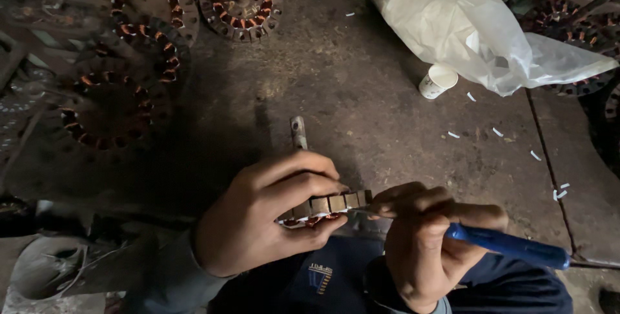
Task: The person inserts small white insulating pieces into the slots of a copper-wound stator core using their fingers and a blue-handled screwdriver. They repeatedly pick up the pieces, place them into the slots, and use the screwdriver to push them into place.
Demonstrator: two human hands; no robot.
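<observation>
My left hand (pixel 268 214) grips a round motor stator (pixel 332 204), seen edge-on, its metal shaft (pixel 298 132) sticking out away from me. Copper windings show red under its rim. My right hand (pixel 426 243) is closed around a tool with a blue handle (pixel 510 247), the tip pressed against the stator's right edge. Both hands sit over my lap in dark blue clothing.
Several stators with copper windings (pixel 240 1) lie stacked at the upper left and far right on the dark concrete floor. A crumpled white plastic bag (pixel 471 30) and a white paper cup (pixel 438 81) lie upper right. Small white scraps (pixel 558 192) dot the floor.
</observation>
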